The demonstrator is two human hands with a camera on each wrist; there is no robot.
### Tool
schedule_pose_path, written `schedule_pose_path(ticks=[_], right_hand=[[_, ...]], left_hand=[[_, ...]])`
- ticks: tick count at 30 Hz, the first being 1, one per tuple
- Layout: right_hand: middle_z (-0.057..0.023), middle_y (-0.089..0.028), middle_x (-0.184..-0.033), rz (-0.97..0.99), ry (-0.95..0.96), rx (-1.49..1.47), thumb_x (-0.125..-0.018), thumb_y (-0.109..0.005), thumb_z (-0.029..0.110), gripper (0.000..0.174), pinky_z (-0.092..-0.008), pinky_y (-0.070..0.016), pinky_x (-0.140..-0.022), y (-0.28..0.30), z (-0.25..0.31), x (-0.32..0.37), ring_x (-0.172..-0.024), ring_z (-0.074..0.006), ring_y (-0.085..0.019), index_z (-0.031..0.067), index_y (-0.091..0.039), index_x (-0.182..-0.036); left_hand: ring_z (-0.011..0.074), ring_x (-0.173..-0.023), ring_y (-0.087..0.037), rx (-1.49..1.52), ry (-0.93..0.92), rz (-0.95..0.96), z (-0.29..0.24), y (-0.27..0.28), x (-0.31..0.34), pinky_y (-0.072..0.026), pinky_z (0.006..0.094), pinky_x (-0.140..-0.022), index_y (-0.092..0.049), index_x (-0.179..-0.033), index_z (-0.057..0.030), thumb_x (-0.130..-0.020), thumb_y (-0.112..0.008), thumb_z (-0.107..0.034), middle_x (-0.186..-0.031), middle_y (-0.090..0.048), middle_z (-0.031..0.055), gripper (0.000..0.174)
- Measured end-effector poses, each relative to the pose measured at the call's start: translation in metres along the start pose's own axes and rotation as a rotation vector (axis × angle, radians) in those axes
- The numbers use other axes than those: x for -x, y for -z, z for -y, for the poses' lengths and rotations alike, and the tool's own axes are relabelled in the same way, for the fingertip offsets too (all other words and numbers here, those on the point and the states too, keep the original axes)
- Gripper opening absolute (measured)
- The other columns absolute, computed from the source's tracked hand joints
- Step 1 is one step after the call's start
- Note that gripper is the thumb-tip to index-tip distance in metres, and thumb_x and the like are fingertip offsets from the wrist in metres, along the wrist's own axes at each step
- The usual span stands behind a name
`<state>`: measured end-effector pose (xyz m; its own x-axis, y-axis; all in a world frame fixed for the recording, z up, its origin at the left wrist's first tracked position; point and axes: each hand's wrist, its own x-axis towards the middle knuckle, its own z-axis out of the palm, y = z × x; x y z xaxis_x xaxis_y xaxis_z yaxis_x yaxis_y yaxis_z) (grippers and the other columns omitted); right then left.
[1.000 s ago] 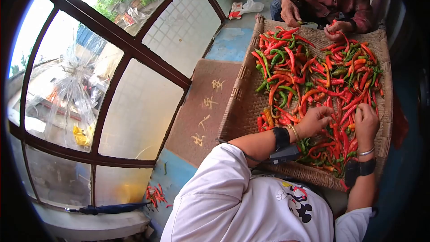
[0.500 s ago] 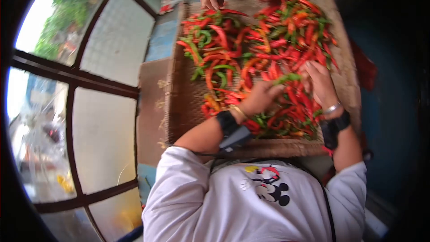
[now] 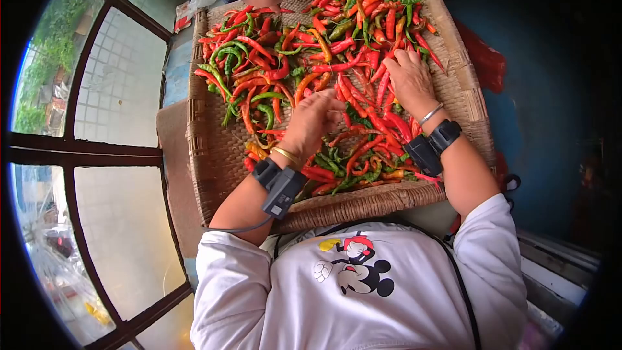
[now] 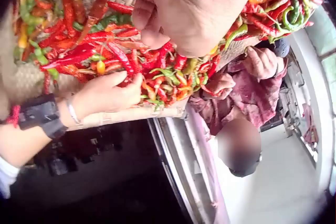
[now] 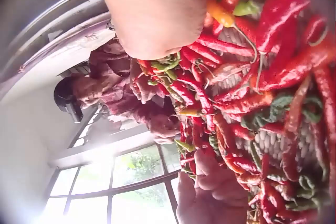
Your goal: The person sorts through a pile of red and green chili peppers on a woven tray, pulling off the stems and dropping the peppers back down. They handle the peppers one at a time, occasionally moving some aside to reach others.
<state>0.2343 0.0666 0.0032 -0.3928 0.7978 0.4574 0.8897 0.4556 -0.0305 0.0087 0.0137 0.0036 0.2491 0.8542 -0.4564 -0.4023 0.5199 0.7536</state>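
No legible words or numbers anywhere, white shirt (image 3: pixel 414 304) carries only a cartoon mouse print without lettering, packet (image 3: pixel 186 14) by the window bears red marks, perhaps a label, too blurred to read

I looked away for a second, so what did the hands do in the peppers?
The right hand slid away from the left hand, farther out over the chilies, and lies flat on them. The left hand stayed nearer, fingers curled. The woven tray stayed put.

A flat woven tray (image 3: pixel 217 159) carries red, orange and green chillies (image 3: pixel 324 52), heaped loosely across most of its weave.
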Motion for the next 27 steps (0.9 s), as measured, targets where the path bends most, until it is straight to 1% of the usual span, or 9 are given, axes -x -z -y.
schedule_pose_path(ticks=[4, 6, 8, 14, 19, 24, 25, 26, 27], right_hand=[[-0.0083, -0.050, -0.087, -0.071, 0.023, 0.080, -0.074, -0.050, 0.007, 0.008, -0.0371, -0.0389, -0.075, -0.005, 0.000, 0.001, -0.088, -0.0256, -0.046, 0.0083, -0.052, -0.081], [-0.0069, -0.050, -0.085, 0.063, 0.041, 0.063, -0.073, -0.049, 0.007, 0.005, -0.0362, -0.0379, -0.076, -0.004, -0.003, 0.000, -0.088, -0.0246, -0.046, 0.0089, -0.051, -0.078], [-0.0066, -0.051, -0.084, 0.074, 0.048, 0.055, -0.073, -0.050, 0.007, 0.004, -0.0362, -0.0375, -0.077, -0.002, -0.004, -0.001, -0.088, -0.0245, -0.046, 0.0089, -0.051, -0.077], [-0.0065, -0.050, -0.082, 0.070, 0.107, 0.027, -0.072, -0.051, 0.008, 0.004, -0.0375, -0.0364, -0.078, 0.006, -0.004, -0.001, -0.087, -0.0242, -0.046, 0.0090, -0.053, -0.074], [-0.0073, -0.050, -0.083, 0.134, 0.072, 0.089, -0.071, -0.052, 0.009, 0.005, -0.0385, -0.0355, -0.079, 0.004, -0.002, -0.001, -0.089, -0.0240, -0.045, 0.0089, -0.056, -0.073], [-0.0091, -0.051, -0.091, 0.001, 0.146, 0.056, -0.071, -0.051, 0.010, 0.004, -0.0405, -0.0336, -0.083, 0.031, 0.006, -0.008, -0.097, -0.0259, -0.043, 0.0080, -0.055, -0.071], [-0.0093, -0.050, -0.093, -0.057, 0.177, 0.041, -0.072, -0.051, 0.010, 0.004, -0.0412, -0.0331, -0.084, 0.039, 0.010, -0.010, -0.099, -0.0261, -0.042, 0.0078, -0.054, -0.070], [-0.0096, -0.053, -0.087, -0.104, 0.206, 0.029, -0.070, -0.054, 0.009, 0.003, -0.0387, -0.0377, -0.079, 0.048, 0.015, -0.012, -0.092, -0.0260, -0.047, 0.0070, -0.052, -0.071], [-0.0096, -0.053, -0.087, -0.105, 0.208, 0.028, -0.070, -0.054, 0.009, 0.003, -0.0387, -0.0377, -0.079, 0.054, 0.018, -0.010, -0.092, -0.0260, -0.047, 0.0070, -0.052, -0.071]], left_hand=[[0.0064, -0.065, -0.054, -0.220, 0.003, 0.117, 0.010, -0.011, 0.006, -0.0438, 0.0188, -0.058, -0.056, -0.103, -0.0063, -0.088, -0.051, -0.021, -0.080, -0.061, 0.0008, 0.021], [0.0058, -0.066, -0.054, -0.267, 0.008, 0.118, 0.012, -0.013, 0.008, -0.0444, 0.0188, -0.059, -0.055, -0.105, -0.0056, -0.089, -0.051, -0.020, -0.081, -0.061, 0.0005, 0.022], [0.0054, -0.068, -0.055, -0.336, -0.010, 0.142, 0.015, -0.011, 0.006, -0.0457, 0.0186, -0.062, -0.054, -0.107, -0.0045, -0.089, -0.050, -0.017, -0.083, -0.061, 0.0002, 0.022], [0.0055, -0.069, -0.055, -0.451, -0.093, 0.144, 0.022, -0.010, 0.004, -0.0457, 0.0181, -0.063, -0.053, -0.108, -0.0023, -0.089, -0.050, -0.015, -0.082, -0.060, 0.0002, 0.023], [0.0057, -0.072, -0.054, -0.472, -0.074, 0.168, 0.023, -0.010, 0.004, -0.0456, 0.0187, -0.064, -0.053, -0.108, -0.0013, -0.089, -0.050, -0.015, -0.084, -0.059, 0.0003, 0.023], [0.0048, -0.072, -0.052, -0.437, -0.109, 0.144, 0.021, -0.011, 0.005, -0.0454, 0.0194, -0.064, -0.053, -0.108, -0.0011, -0.088, -0.051, -0.013, -0.088, -0.058, 0.0009, 0.023], [0.0041, -0.071, -0.051, -0.437, -0.182, 0.139, 0.021, -0.012, 0.006, -0.0453, 0.0191, -0.064, -0.052, -0.109, -0.0013, -0.087, -0.052, -0.012, -0.087, -0.057, 0.0000, 0.024], [0.0034, -0.071, -0.050, -0.437, -0.254, 0.134, 0.021, -0.012, 0.007, -0.0451, 0.0188, -0.064, -0.052, -0.109, -0.0014, -0.087, -0.053, -0.011, -0.086, -0.056, -0.0009, 0.025], [0.0034, -0.071, -0.050, -0.437, -0.256, 0.133, 0.021, -0.011, 0.006, -0.0451, 0.0188, -0.064, -0.052, -0.109, -0.0014, -0.087, -0.053, -0.011, -0.086, -0.056, -0.0009, 0.025]])
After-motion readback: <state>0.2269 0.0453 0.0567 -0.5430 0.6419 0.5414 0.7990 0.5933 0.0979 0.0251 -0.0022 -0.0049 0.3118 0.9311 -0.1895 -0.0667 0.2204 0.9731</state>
